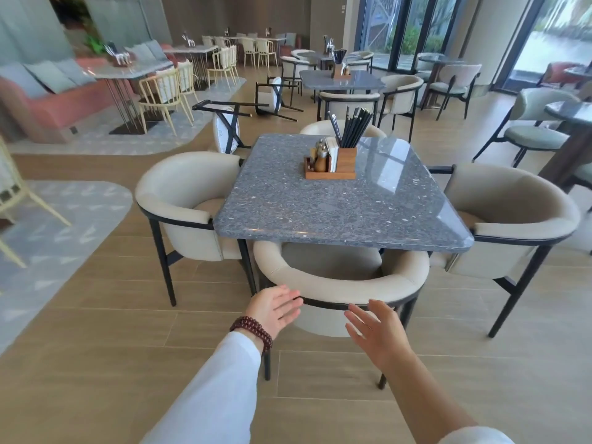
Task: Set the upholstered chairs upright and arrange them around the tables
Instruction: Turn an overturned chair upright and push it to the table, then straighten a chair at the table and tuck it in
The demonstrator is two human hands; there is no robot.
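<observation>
Left hand (277,310) and right hand (373,328), fingers straight and empty, hover just behind the near chair (339,285). It stands upright at the tabletop (320,203).

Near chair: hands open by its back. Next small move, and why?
Probably step round the left side to the tipped chair: the near chair already stands tucked under the table, left hand and right hand grip nothing, and a second chair lies tipped beyond.
</observation>
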